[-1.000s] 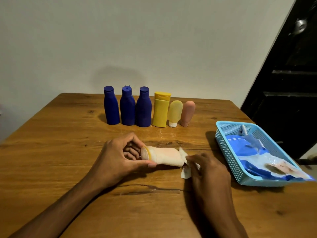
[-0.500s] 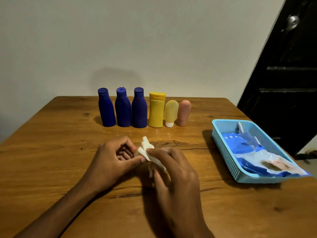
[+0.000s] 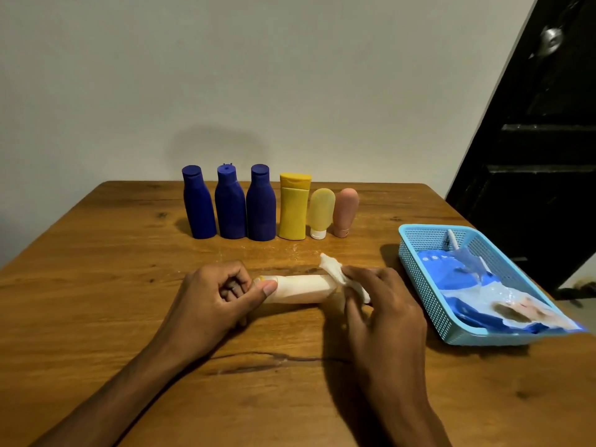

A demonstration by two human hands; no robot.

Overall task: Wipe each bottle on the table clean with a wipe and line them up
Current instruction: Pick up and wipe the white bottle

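While your left hand [image 3: 209, 298] pinches the cap end of the pale bottle [image 3: 300, 288] lying sideways just over the table [image 3: 96, 253], your right hand [image 3: 377, 304] clenches the wipe [image 3: 335, 269] at its far end. That left grip looks light, so a hard pull with the wipe could slip the bottle free and roll it toward the row [image 3: 267, 204] behind, toppling those already lined up
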